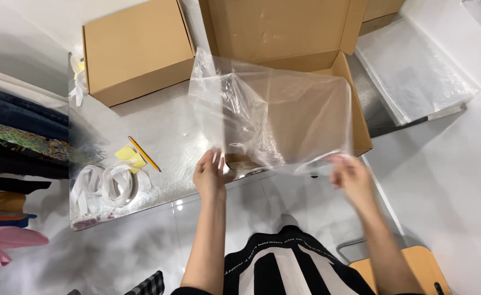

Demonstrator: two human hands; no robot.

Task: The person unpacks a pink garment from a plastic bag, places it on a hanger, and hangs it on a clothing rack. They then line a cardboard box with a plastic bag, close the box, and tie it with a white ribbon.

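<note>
A large clear plastic bag [273, 112] is stretched out above an open brown cardboard box [284, 33] on the metal table [158, 125]. My left hand [210, 175] pinches the bag's near left corner. My right hand [350, 175], blurred, grips the bag's near right edge. The bag hangs between both hands and covers most of the box's inside, which shows through it.
A closed cardboard box [136, 49] stands at the table's back left. A pencil [144, 153], yellow sticky notes [131, 157] and coils of white tape [109, 184] lie at the left. A stack of clear bags [415, 71] sits right. Folded clothes [16, 142] are stacked far left.
</note>
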